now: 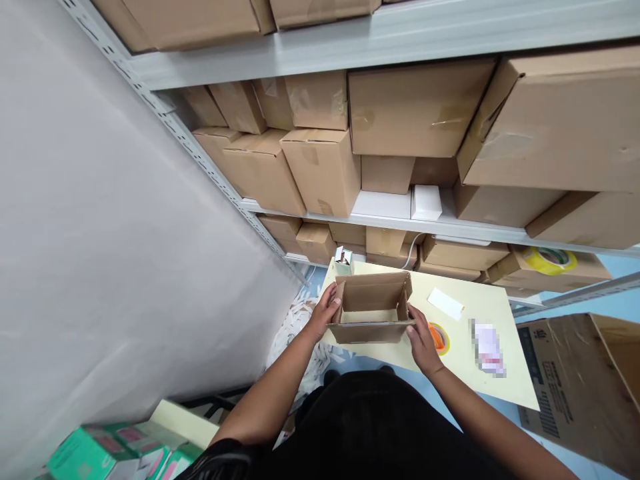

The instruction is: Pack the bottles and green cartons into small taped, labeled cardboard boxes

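A small brown cardboard box [373, 332] stands over the pale table, its top flaps raised and its inside facing up. A pale surface like the tabletop shows at the bottom of it; whether the bottom is open I cannot tell. My left hand [323, 313] is closed on the box's left end, fingers along the outer side. At the opposite end my right hand [423, 341] grips the right edge, thumb towards the front. Just right of that hand lies a tape roll with an orange part [439, 339]. A small white-and-green box [343, 261] with its top open stands behind the cardboard box.
The pale table [510, 380] also carries a white slip [446, 303] and a blurred-out packet [487, 348]. Metal shelves [320, 53] full of cartons rise behind. A large carton [560, 380] stands right. Paper shreds [300, 333] cover the floor left; green boxes [95, 453] sit lower left.
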`<state>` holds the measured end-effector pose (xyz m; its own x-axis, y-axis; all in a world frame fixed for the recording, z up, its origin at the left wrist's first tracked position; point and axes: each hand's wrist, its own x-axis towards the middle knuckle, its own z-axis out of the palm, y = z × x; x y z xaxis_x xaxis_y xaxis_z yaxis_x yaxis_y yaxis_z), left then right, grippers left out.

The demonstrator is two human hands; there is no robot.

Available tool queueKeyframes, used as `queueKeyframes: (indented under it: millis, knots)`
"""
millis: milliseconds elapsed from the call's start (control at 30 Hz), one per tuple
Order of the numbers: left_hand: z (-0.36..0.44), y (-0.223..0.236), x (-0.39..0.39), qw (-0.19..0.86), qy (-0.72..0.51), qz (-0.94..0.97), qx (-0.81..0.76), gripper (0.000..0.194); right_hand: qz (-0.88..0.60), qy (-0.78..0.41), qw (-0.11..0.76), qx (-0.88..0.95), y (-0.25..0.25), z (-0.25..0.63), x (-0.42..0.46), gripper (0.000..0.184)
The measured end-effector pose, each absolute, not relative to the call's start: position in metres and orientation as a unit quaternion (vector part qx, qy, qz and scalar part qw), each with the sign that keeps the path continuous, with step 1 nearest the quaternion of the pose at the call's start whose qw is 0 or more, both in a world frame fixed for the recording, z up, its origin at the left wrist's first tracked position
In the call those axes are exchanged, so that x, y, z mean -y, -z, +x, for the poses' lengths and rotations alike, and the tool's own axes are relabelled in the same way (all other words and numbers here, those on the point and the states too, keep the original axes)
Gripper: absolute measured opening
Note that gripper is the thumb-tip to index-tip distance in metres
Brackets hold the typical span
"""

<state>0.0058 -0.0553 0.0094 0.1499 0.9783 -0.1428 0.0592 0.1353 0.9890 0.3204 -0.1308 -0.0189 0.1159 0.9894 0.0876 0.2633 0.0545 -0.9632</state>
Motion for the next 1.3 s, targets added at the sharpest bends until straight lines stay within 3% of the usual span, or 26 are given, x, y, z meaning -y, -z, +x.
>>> queueKeyframes:
  millis: [167, 300, 567, 667, 767, 900, 1033, 1200, 1300]
  knots:
    - [-0.006, 0.010, 0.039, 0.522, -0.373, 0.555, -0.530, 0.092, -0.617, -0.439, 0.499, 0.423, 0.033, 0.311, 0.126, 0.051]
    - [-0.011, 0.029, 0.025, 0.479, -0.361, 0.582, -0.549, 0.089, -0.667, -0.401, 0.476, 0.409, 0.034, 0.295, 0.114, 0.041]
    - [-0.023, 0.028, 0.010, 0.415, -0.367, 0.652, -0.517, 0.069, -0.671, -0.356, 0.429, 0.490, 0.007, 0.286, 0.103, 0.042]
    - [-0.029, 0.022, 0.010, 0.400, -0.384, 0.682, -0.476, 0.054, -0.677, -0.356, 0.412, 0.495, 0.000, 0.286, 0.099, 0.037]
    - [-0.038, 0.021, 0.010, 0.429, -0.389, 0.676, -0.457, 0.043, -0.666, -0.415, 0.442, 0.434, 0.001, 0.290, 0.105, 0.043]
    - [-0.046, 0.023, 0.010, 0.467, -0.370, 0.666, -0.449, 0.046, -0.598, -0.516, 0.460, 0.406, 0.012, 0.298, 0.134, 0.061]
    - [-0.043, 0.024, 0.013, 0.472, -0.358, 0.646, -0.481, 0.048, -0.582, -0.449, 0.465, 0.493, 0.023, 0.295, 0.158, 0.071]
    - [-0.037, 0.018, 0.015, 0.499, -0.381, 0.596, -0.500, 0.053, -0.668, -0.284, 0.456, 0.515, 0.021, 0.278, 0.141, 0.049]
    - [-0.036, 0.013, 0.017, 0.528, -0.373, 0.582, -0.494, 0.061, -0.734, -0.248, 0.410, 0.482, 0.020, 0.275, 0.119, 0.044]
